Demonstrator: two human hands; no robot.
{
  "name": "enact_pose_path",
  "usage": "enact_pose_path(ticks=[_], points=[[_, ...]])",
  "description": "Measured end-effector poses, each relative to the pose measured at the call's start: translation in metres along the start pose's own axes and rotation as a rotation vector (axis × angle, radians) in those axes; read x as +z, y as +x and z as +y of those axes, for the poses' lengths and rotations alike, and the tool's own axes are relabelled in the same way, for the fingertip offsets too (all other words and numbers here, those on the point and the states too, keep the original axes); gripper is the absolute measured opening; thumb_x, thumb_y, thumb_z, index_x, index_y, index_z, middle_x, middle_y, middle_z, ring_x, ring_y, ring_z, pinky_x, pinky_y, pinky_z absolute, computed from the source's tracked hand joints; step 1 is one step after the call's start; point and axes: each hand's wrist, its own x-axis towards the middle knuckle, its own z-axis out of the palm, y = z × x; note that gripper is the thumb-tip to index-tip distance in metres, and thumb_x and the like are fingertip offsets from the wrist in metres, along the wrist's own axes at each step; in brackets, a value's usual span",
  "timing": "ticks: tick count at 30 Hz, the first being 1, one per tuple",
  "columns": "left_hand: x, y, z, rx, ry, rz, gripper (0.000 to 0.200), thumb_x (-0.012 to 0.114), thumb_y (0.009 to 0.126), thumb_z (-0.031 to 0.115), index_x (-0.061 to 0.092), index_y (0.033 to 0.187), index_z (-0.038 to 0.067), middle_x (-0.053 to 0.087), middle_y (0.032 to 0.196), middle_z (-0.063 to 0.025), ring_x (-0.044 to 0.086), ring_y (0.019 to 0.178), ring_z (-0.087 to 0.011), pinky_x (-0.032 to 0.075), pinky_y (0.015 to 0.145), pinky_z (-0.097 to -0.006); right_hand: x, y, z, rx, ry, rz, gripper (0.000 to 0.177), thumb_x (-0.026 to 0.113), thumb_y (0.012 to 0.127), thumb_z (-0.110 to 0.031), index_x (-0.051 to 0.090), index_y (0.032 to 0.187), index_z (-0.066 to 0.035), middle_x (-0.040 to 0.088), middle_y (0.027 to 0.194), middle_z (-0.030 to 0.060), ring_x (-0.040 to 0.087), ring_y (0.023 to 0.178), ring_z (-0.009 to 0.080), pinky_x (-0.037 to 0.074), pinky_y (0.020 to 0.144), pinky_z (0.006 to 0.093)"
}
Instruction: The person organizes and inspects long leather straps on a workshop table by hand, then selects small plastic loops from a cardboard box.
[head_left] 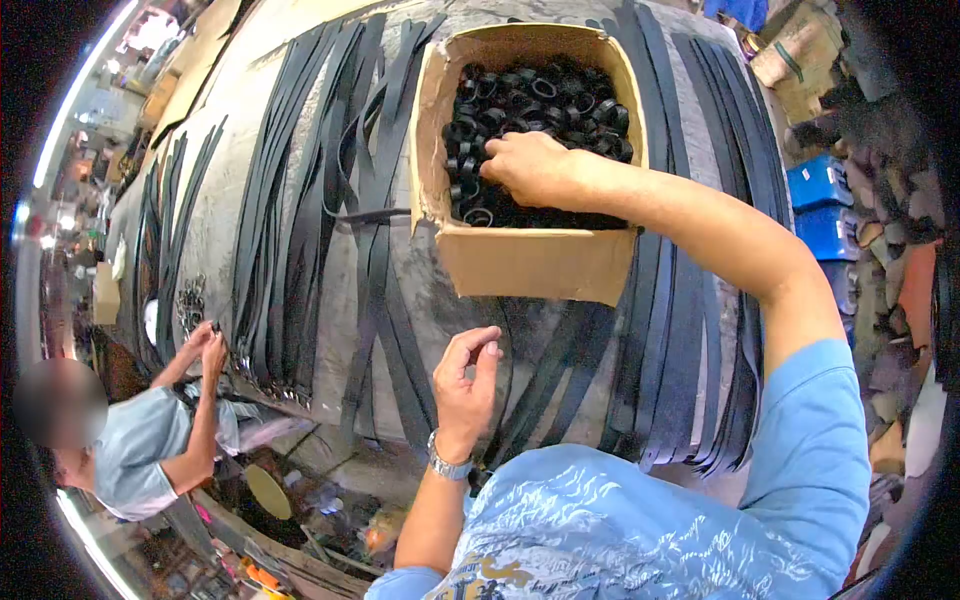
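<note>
My right hand [530, 168] reaches down into an open cardboard box [535, 262] full of small black loops [545, 88]. Its fingers are curled together at the loops, and whatever they grip is hidden beneath the hand. In front of the box, my left hand [466, 385] is raised over the table, with a watch on its wrist. Thumb and forefinger come together in a loose pinch there; I cannot make out anything between them. Long black belt straps [400, 350] lie under and beside the box, some crossing close to my left hand.
More bundles of black straps [285, 200] cover the grey table [215, 215] on the left, with others [725, 130] on the right. Another person [150, 440] works at the lower left, hands raised at the table edge. Blue bins [822, 208] stand beyond the right edge.
</note>
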Motion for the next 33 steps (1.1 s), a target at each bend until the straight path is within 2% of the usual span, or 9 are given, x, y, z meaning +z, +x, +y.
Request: enact_pose_path(ticks=[4,7,8,11,12,15,21,25,33], points=[[-0.008,-0.024,-0.002,0.012,0.013,0.009,0.016,0.059,0.093,0.006,0.066,0.106,-0.001,0.068,0.101,-0.0123,0.066,0.087,-0.0201,0.051,0.078,-0.0299,-0.025,0.002,-0.002,0.136,0.066,-0.015,0.029,0.061,0.072,-0.014,0.068,0.099,-0.006,0.063,0.103,0.0174,0.060,0.101,0.0366,0.051,0.087,0.0451],[-0.018,-0.074,-0.025,-0.094,0.006,-0.015,0.018,0.059,0.093,0.008,0.066,0.107,0.000,0.068,0.102,-0.0126,0.066,0.090,-0.0199,0.051,0.079,-0.0302,-0.002,-0.003,0.031,0.135,0.334,0.284,0.030,0.057,0.083,-0.021,0.058,0.104,0.001,0.064,0.097,0.0210,0.063,0.093,0.0304,0.050,0.084,0.0409],[-0.020,-0.092,-0.030,-0.145,-0.004,-0.015,0.019,0.060,0.092,0.010,0.066,0.109,0.001,0.068,0.102,-0.0124,0.066,0.089,-0.0199,0.052,0.077,-0.0310,-0.004,-0.003,0.046,0.233,0.264,0.075,0.029,0.056,0.086,-0.023,0.056,0.103,0.000,0.063,0.093,0.0187,0.061,0.089,0.0263,0.048,0.081,0.0383],[-0.029,-0.137,-0.048,-0.283,0.005,-0.038,0.020,0.061,0.092,0.011,0.066,0.110,0.003,0.068,0.103,-0.0116,0.066,0.086,-0.0188,0.052,0.074,-0.0302,0.038,-0.010,0.121,0.172,0.262,0.239,0.029,0.053,0.091,-0.029,0.055,0.103,-0.003,0.059,0.086,0.0120,0.057,0.084,0.0233,0.046,0.077,0.0374],[-0.032,-0.151,-0.057,-0.303,0.009,0.004,0.020,0.061,0.092,0.012,0.066,0.110,0.003,0.068,0.103,-0.0110,0.066,0.086,-0.0179,0.052,0.074,-0.0296,0.012,-0.018,0.100,0.447,0.458,0.014,0.031,0.052,0.092,-0.031,0.055,0.104,-0.003,0.056,0.084,0.0104,0.056,0.084,0.0217,0.045,0.078,0.0385],[-0.043,-0.187,-0.083,-0.369,0.009,0.107,0.021,0.061,0.093,0.013,0.066,0.110,0.002,0.069,0.102,-0.0114,0.066,0.085,-0.0188,0.053,0.074,-0.0299,0.016,-0.026,0.126,0.398,0.207,0.179,0.031,0.055,0.091,-0.032,0.055,0.101,-0.003,0.052,0.080,0.0051,0.050,0.080,0.0169,0.042,0.075,0.0339],[-0.069,-0.219,-0.107,-0.402,0.021,0.248,0.022,0.060,0.092,0.015,0.065,0.108,0.000,0.069,0.101,-0.0132,0.068,0.084,-0.0244,0.053,0.075,-0.0335,-0.012,-0.032,0.156,0.280,0.323,-0.050,0.028,0.059,0.088,-0.028,0.057,0.093,-0.001,0.053,0.080,0.0004,0.049,0.079,0.0140,0.041,0.072,0.0314],[-0.076,-0.222,-0.113,-0.384,0.041,0.340,0.023,0.062,0.094,0.015,0.065,0.112,0.002,0.070,0.097,-0.0046,0.064,0.081,-0.0098,0.050,0.072,-0.0257,-0.015,-0.036,0.178,0.401,0.157,0.128,0.028,0.059,0.088,-0.029,0.062,0.096,-0.002,0.062,0.084,0.0049,0.055,0.082,0.0174,0.044,0.076,0.0321],[-0.075,-0.197,-0.176,-0.312,0.556,0.571,0.038,0.067,0.087,0.024,0.060,0.117,0.001,0.057,0.111,-0.0171,0.063,0.087,-0.0277,0.052,0.079,-0.0366,-0.062,-0.061,0.059,0.312,0.439,0.355,0.043,0.057,0.096,-0.030,0.055,0.134,-0.010,0.061,0.122,0.0088,0.058,0.106,0.0191,0.046,0.086,0.0309]])
